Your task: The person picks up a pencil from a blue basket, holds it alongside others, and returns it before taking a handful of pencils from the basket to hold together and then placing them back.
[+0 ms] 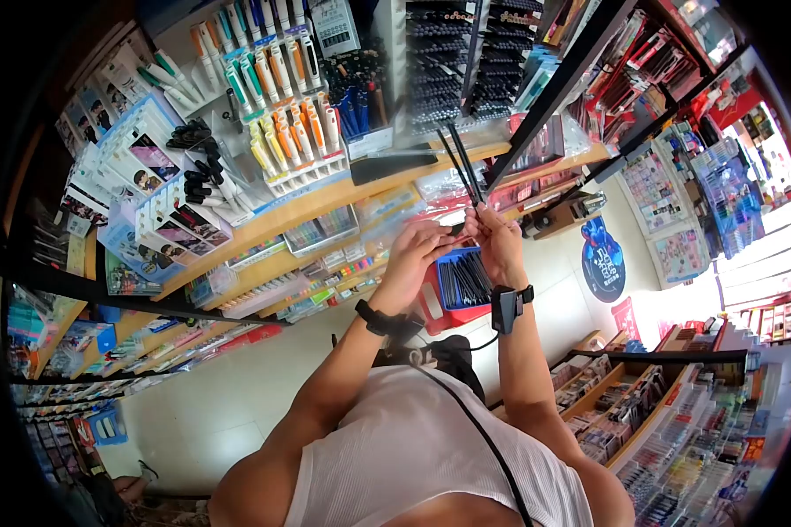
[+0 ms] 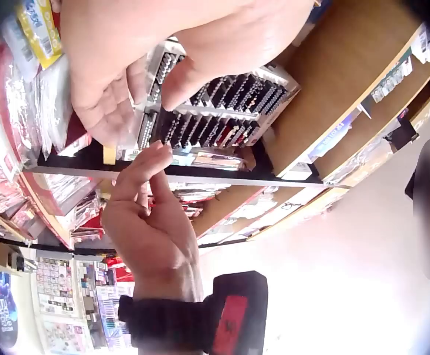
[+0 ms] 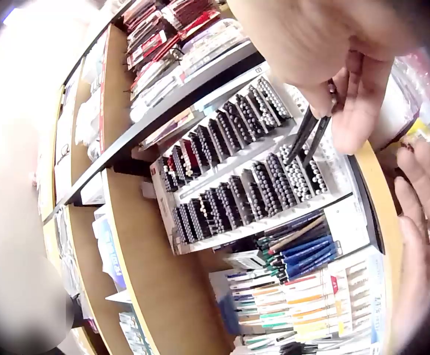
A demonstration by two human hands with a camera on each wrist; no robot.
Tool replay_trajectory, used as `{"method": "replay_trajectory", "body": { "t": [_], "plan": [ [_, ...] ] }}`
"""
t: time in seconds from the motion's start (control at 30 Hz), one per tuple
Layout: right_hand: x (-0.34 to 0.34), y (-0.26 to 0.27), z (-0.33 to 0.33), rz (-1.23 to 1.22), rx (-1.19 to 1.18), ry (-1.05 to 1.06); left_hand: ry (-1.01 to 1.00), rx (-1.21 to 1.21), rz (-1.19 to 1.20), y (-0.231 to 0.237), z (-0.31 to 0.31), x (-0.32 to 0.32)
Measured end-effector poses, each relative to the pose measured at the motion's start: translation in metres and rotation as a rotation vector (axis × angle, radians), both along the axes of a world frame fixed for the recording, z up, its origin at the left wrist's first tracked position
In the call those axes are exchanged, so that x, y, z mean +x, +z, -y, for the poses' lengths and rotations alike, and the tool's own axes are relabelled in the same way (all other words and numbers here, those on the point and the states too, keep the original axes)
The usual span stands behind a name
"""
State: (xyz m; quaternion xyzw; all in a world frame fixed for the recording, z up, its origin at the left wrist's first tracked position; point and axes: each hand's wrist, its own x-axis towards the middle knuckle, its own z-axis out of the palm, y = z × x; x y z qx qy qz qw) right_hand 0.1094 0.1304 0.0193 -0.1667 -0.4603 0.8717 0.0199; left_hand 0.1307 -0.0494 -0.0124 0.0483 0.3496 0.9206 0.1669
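Observation:
My right hand (image 1: 497,244) pinches two slim black pens (image 1: 466,164) between thumb and fingers, and they point up and away toward the pen rack. In the right wrist view the pens (image 3: 300,137) overlap the near end of the rack (image 3: 233,166), whose rows are full of dark and pale round-ended pens. My left hand (image 1: 410,263) is close beside the right, fingers loosely bent. Seen from the right wrist, the left hand's fingers (image 3: 422,177) are spread, with nothing between them. Below both hands is a blue basket (image 1: 468,306) full of black pens.
White and coloured pens (image 1: 294,132) stand in stepped displays on the wooden shelf (image 1: 303,204) at left. A dark upright post (image 1: 558,88) stands right of the rack. Lower shelves hold more stationery, and low display bins (image 1: 620,391) stand behind at right.

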Motion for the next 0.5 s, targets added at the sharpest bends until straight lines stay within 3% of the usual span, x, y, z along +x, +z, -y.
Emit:
{"method": "replay_trajectory", "body": {
  "t": [0.5],
  "plan": [
    [-0.016, -0.007, 0.009, -0.015, 0.007, -0.014, 0.059, 0.009, 0.015, -0.023, 0.029, 0.001]
  ]
}}
